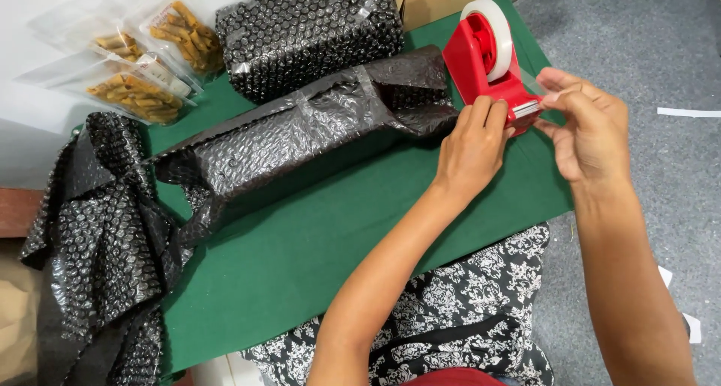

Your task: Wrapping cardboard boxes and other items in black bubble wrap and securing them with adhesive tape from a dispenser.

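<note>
Both hands at red tape dispenser; right hand pinching tape strip.

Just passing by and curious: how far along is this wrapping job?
One black bubble-wrapped bundle already sits finished at the back. A second, long parcel is rolled in black wrap but its end looks loose. In hand: the left hand steadies the red tape dispenser while the right hand pulls a clear strip. Left: taping that parcel; snack packets and spare wrap lie unused.

Glossy black bubble wrap, red plastic tape dispenser (shiny), matt green cloth, clear tape
</note>
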